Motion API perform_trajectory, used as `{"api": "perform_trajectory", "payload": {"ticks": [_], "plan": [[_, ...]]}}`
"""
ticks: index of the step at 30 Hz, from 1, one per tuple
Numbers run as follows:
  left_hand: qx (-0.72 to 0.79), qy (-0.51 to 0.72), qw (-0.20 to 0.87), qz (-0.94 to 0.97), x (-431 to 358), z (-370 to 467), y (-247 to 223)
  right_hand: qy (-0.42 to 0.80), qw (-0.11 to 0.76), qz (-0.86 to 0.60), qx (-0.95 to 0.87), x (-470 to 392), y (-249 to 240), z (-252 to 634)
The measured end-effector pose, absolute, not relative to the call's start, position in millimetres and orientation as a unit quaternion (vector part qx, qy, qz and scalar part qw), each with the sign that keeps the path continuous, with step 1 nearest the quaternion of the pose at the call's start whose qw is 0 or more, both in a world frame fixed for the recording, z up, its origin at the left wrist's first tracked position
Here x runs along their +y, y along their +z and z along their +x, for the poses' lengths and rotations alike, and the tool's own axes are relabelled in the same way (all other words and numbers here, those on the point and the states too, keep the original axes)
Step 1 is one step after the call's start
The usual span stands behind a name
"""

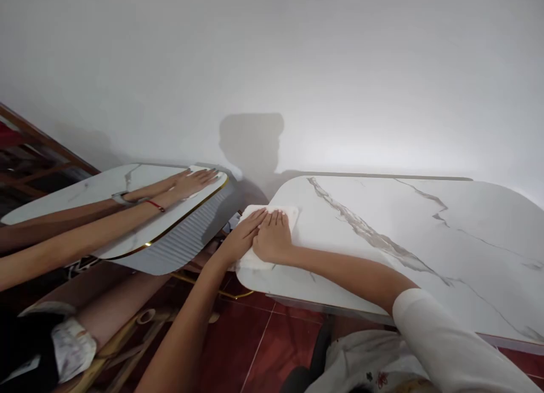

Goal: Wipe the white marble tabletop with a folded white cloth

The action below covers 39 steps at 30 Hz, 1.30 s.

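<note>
Plain pale wall (pixel 361 70) fills the back, with a head-shaped shadow on it, and red tiles (pixel 255 347) show on the floor below. Against the wall stands a white table (pixel 467 212) with grey-brown marble veins and rounded corners. At its left end lies a white cloth (pixel 255 261), folded or thick by its look, its left side reaching the rounded edge and seemingly a little past it.

The left hand (pixel 244 231) and the right hand (pixel 274 237) rest on the cloth, close beside each other, with fingers stretched out and palms down. Neither is curled around anything; they press the cloth from above rather than pinch it. Whether any fingertip hooks the fabric, I cannot tell.

The cloth should be light, soft and limp, with nothing fragile about it, and likely to slide easily on such a smooth top; whether it is damp does not show. Flat palms suit it for pressing, while the bare upper right corner looks the easiest place to pinch and lift.

To the left, a co-worker's 2 hands (pixel 193 183) lie on another white cloth (pixel 219 179) on a 2nd table (pixel 97 189).
</note>
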<state>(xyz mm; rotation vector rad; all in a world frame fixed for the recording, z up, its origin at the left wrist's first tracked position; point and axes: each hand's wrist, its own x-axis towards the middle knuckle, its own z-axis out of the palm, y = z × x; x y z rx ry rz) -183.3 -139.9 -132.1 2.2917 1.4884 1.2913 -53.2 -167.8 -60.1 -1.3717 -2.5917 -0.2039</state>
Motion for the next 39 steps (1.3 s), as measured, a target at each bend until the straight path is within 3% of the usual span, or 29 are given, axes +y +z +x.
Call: {"api": "perform_trajectory", "payload": {"ticks": [11, 20, 30, 39], "plan": [[0.479, 0.418, 0.047, 0.771, -4.8, -176.9, -83.4, -0.147, 0.139, -0.476, -0.856, -38.9, -32.6, -49.0], [0.498, 0.403, 0.003, 0.768, 58.5, -139.5, -40.4, -0.181, 0.136, -0.477, -0.849, 27.6, 5.3, -13.2], [0.467, 0.400, -0.032, 0.788, 42.3, -85.1, -19.2, -0.194, 0.125, -0.519, -0.823, 10.5, 21.7, 37.1], [0.415, 0.397, -0.052, 0.817, -5.1, -88.4, -48.5, -0.245, 0.132, -0.512, -0.813, -55.2, -2.8, 38.4]]}}
